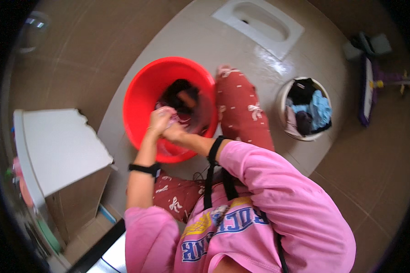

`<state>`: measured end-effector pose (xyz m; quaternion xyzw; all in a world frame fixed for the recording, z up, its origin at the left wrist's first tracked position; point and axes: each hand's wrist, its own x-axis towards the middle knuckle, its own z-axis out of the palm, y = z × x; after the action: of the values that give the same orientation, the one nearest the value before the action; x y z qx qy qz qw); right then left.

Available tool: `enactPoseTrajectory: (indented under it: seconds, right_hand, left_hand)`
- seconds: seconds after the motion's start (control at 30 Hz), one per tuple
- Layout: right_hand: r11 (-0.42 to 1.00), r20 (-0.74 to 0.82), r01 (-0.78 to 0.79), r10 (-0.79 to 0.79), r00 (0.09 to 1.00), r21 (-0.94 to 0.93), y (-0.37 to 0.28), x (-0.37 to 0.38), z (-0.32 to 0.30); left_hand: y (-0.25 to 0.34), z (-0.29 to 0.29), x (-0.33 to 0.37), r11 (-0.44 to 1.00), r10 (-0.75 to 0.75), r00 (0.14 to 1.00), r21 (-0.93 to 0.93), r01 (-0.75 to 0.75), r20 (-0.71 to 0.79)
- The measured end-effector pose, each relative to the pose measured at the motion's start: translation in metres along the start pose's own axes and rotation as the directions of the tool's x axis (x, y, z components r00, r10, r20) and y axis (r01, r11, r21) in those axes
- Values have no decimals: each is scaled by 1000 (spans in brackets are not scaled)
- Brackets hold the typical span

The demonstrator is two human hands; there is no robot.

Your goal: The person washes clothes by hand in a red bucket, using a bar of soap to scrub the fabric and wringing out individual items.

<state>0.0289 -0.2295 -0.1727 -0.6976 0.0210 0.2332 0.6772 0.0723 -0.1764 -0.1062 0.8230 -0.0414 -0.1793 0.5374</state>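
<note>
Both my hands are together over a large red basin (139, 98) on the floor, near its front left side. My left hand (160, 119) is closed on a pink patterned cloth (176, 119). Just below it, my right hand (172, 132) is closed against the same cloth; its fingers are partly hidden. The cloth hangs toward dark, murky water in the basin, and what kind of garment it is I cannot tell. Black fabric (177, 93) lies in the water beyond my hands.
A round white tub (281, 111) holding black, light blue and pinkish clothes stands to the right. Beyond it a mop (368, 91) leans by the wall. A squat toilet (228, 12) is set in the floor ahead. A white-topped cabinet (61, 148) stands at left.
</note>
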Motion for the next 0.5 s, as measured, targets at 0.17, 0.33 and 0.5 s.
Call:
enactPoseTrajectory:
  seconds: [0.17,0.33,0.5]
  right_hand:
    - [931,-12,-59,59,998,-359,-48,-39,6]
    - [979,-34,-109,105,994,-170,-104,-30,-49]
    - [961,82,-61,41,996,268,-191,-71,-150]
  left_hand:
    - [-32,-9,-35,914,-84,876,313,257,-475]
    - [-20,-51,-39,679,-499,860,-663,314,-104]
    - [-24,-82,-79,856,-511,798,-112,504,-320]
